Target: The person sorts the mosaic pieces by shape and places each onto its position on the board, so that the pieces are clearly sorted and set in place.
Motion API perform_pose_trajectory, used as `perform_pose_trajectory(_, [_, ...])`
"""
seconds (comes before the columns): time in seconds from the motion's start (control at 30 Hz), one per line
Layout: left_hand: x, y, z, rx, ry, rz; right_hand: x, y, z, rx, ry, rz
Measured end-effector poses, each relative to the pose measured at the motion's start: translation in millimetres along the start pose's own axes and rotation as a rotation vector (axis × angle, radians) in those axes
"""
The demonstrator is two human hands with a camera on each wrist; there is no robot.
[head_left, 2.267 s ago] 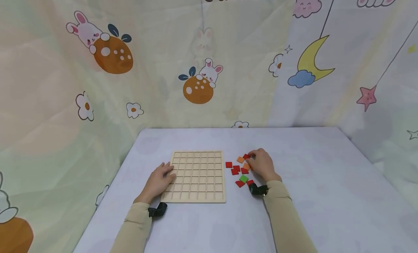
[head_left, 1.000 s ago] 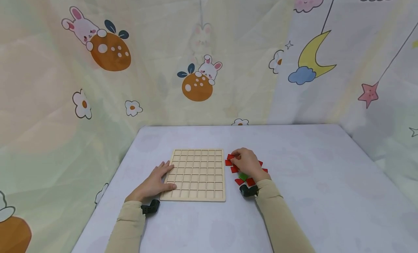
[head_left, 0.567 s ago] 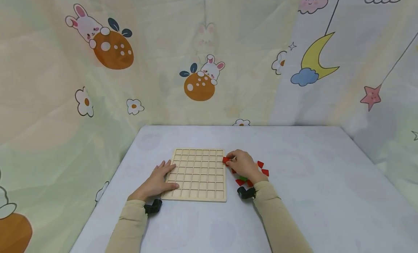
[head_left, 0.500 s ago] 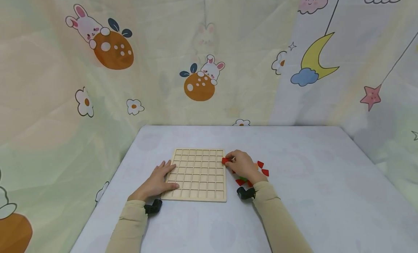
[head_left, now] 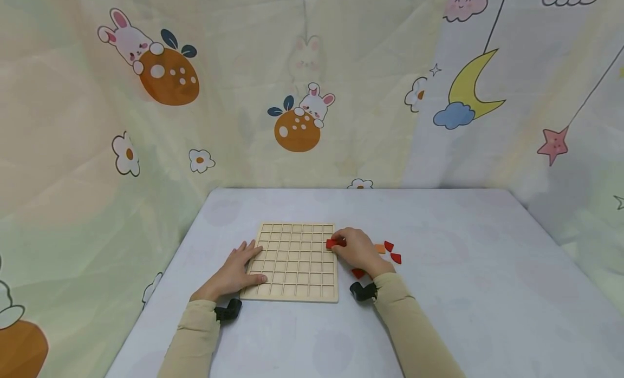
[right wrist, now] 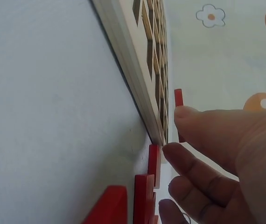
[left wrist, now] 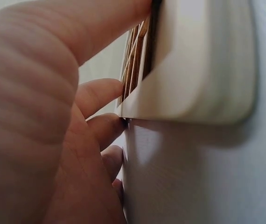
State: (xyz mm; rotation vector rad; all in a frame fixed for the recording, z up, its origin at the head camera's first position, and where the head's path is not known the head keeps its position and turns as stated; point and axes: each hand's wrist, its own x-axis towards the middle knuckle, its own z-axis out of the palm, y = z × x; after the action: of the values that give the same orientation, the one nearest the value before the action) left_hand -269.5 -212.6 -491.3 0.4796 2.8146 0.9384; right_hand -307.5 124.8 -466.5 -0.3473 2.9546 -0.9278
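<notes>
A pale wooden board [head_left: 292,267] with a grid of square recesses lies on the table. My left hand [head_left: 229,273] rests along its left side, fingers and thumb spread over the edge; the left wrist view shows the thumb across the board's rim [left wrist: 179,100]. At the board's right edge, my right hand [head_left: 359,252] pinches a red tile [head_left: 330,243] between thumb and fingers. In the right wrist view that red tile [right wrist: 178,98] stands on edge beside the thumb, above the board's level.
Right of the board lie loose tiles, partly hidden under my right hand: an orange tile [head_left: 379,248], a red tile [head_left: 388,246] and another red tile [head_left: 396,258] beside it. A further red tile [head_left: 358,273] shows near the wrist. A printed cloth [head_left: 370,123] hangs behind the table.
My right hand has moved left from the loose tiles to the board's right edge, bringing a red tile over the rim. The left hand keeps to the left edge, its thumb spread wider.
</notes>
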Motion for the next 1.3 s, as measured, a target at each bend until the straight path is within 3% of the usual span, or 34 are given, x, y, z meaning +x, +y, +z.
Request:
perform_pose_trajectory(0.4, [0.2, 0.4, 2.9, 0.021, 0.025, -0.022, -0.7, -1, 3, -0.008, 0.024, -0.006])
perform_pose_trajectory(0.73, [2.5, -2.2, 4.0, 0.023, 0.022, -0.028, 1.0, 0, 9, -0.03, 0.036, -0.073])
perform_pose_trajectory(1.13, [1.8, 1.3, 3.6, 0.013, 0.02, -0.055, -0.7, -1, 10, -0.054, 0.04, -0.079])
perform_pose_trajectory(1.3, [1.3, 1.7, 2.7, 0.017, 0.022, -0.038, -0.3, 0, 11, -0.05, 0.054, -0.067])
